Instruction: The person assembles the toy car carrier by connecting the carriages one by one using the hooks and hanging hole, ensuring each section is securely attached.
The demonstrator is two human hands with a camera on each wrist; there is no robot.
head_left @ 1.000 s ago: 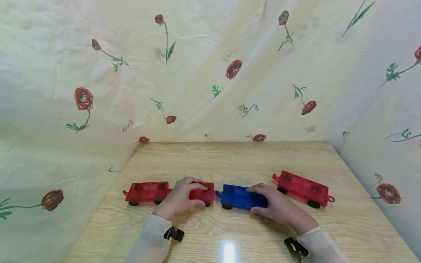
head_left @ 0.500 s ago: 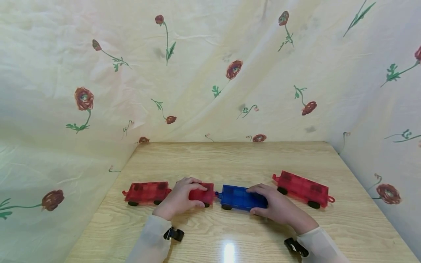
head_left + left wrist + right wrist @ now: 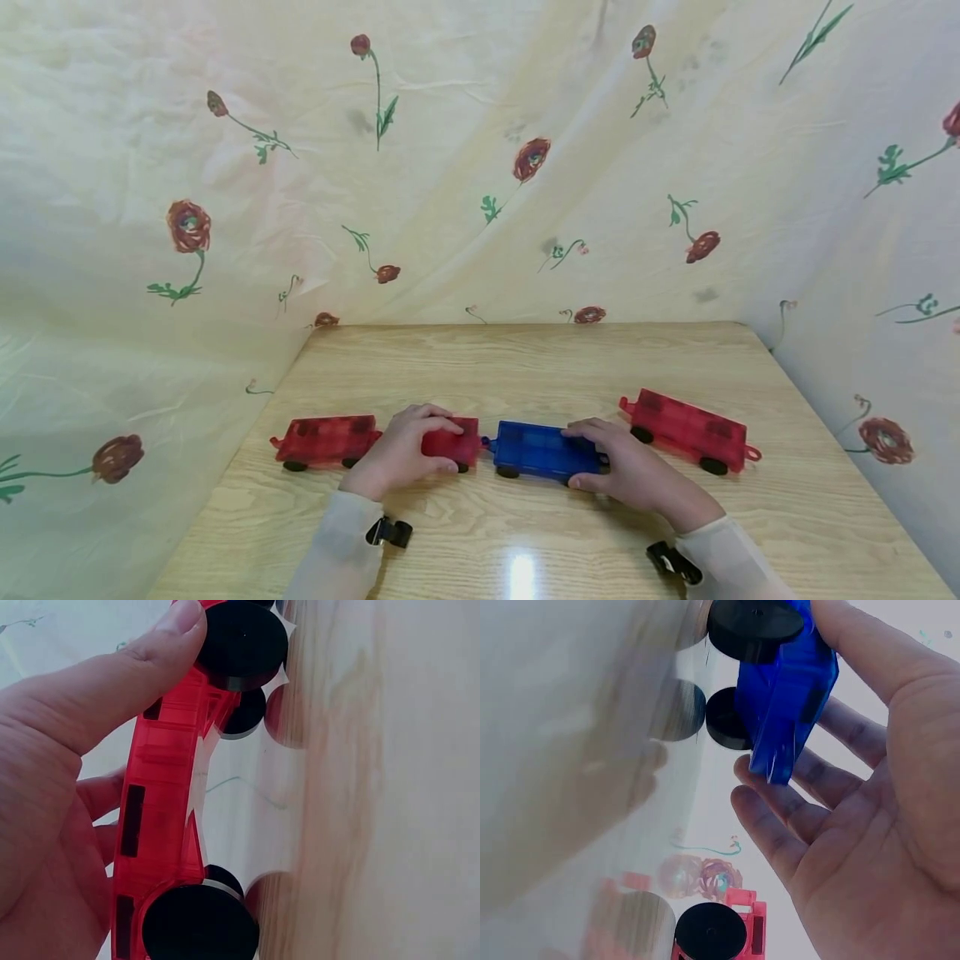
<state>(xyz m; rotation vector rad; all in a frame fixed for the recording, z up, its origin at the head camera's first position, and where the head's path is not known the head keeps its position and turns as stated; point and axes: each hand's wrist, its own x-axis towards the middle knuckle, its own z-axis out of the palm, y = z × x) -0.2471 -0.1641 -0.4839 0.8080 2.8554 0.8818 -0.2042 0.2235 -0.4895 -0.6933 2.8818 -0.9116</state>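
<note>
1. The leftmost wagon point(image 3: 324, 439), second wagon point(image 3: 459, 442) and rightmost wagon point(image 3: 686, 427) are translucent red.
2. The third wagon point(image 3: 528, 447) is deep blue.
3. Wheels point(image 3: 754, 626) are black.
4. The tabletop point(image 3: 465, 358) is pale brown with streaky wood grain.
5. The cloth point(image 3: 442, 192) is cream, patterned with brownish-red flowers and green stems.
6. Sleeves point(image 3: 336, 537) are off-white.

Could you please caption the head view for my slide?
Left hand grips a flat red plastic wagon, right hand a flat blue plastic wagon, on a wood-grain table.
</note>
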